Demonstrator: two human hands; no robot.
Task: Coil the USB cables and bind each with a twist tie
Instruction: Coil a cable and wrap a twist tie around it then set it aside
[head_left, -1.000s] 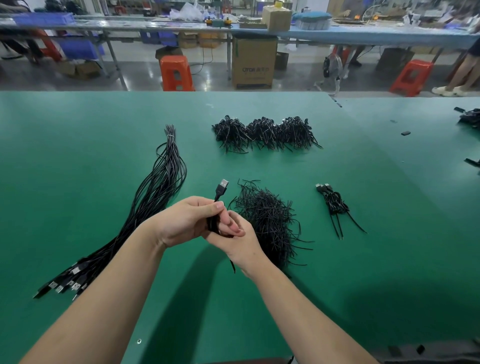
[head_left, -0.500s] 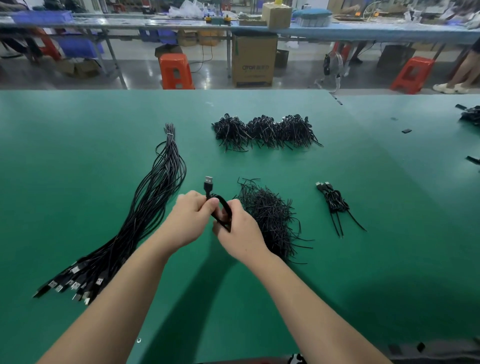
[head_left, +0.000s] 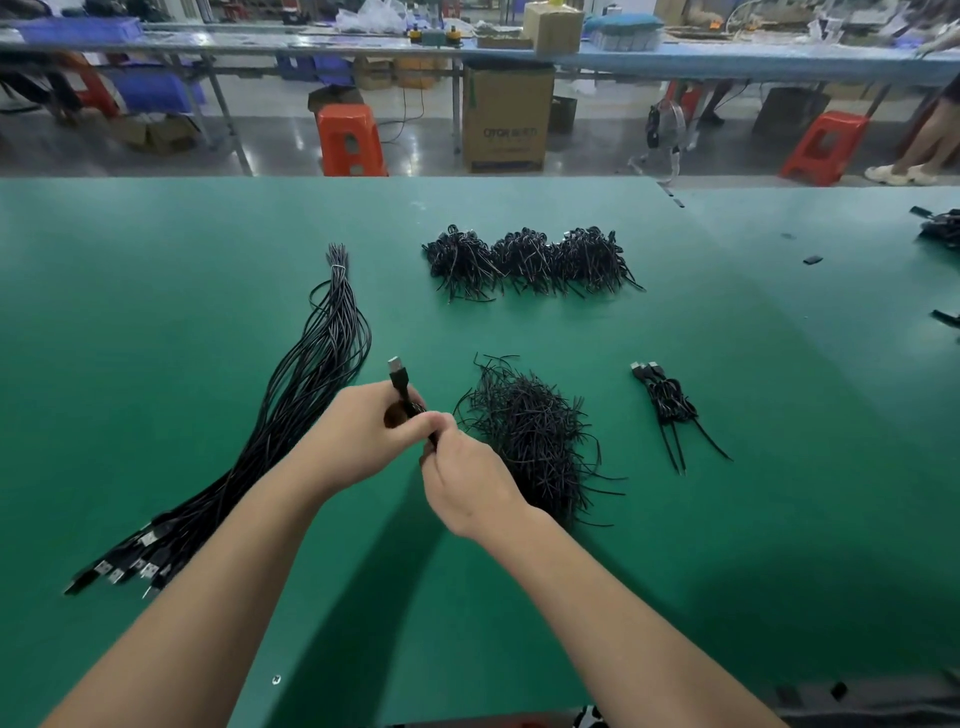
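My left hand (head_left: 363, 431) grips a coiled black USB cable (head_left: 401, 384), whose plug sticks up above the fist. My right hand (head_left: 467, 478) meets it from the right and pinches the coil, or a thin black tie on it, at its lower end. A long bundle of straight black USB cables (head_left: 291, 421) lies to the left on the green table (head_left: 156, 291). A loose heap of black twist ties (head_left: 535, 436) sits just right of my hands. Two or three bound cables (head_left: 670, 402) lie further right.
A row of three black tie bunches (head_left: 530, 260) lies at the back of the table. More black parts (head_left: 943, 231) sit at the far right edge. Beyond the table are orange stools (head_left: 349, 140), a cardboard box (head_left: 506, 119) and another bench.
The plug end has tilted from pointing right to leaning left. My hands have closed in on the coil, the right hand now lower and pinching at its bottom.
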